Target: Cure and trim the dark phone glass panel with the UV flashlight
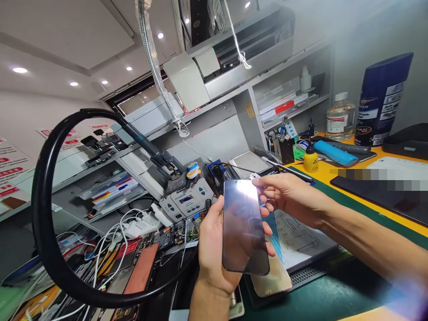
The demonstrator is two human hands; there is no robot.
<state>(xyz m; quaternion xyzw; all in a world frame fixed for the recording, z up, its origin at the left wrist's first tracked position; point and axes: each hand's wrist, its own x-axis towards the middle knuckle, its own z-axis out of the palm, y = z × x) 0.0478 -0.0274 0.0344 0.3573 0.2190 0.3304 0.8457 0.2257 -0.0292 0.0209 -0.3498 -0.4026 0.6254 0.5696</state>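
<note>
A dark glossy phone-shaped panel (245, 232) stands tilted upright near the middle of the view, its top catching a bright reflection. Wrapped round it from the left and behind is my left hand (214, 249), its fingertips showing at the panel's right edge. My right hand (279, 194) has its thumb and fingers closed at the top right corner of the panel. Below and partly behind the panel lies a gold phone-shaped piece (272, 280). Whether the panel is a whole phone or only a screen, I cannot tell.
A thick black hose (43, 200) loops across the left, over cables and phone parts. A grey control station (189, 200) stands behind my hands. At the right are a yellow bottle (310, 159), a blue tool (335, 153) and a large blue can (381, 102).
</note>
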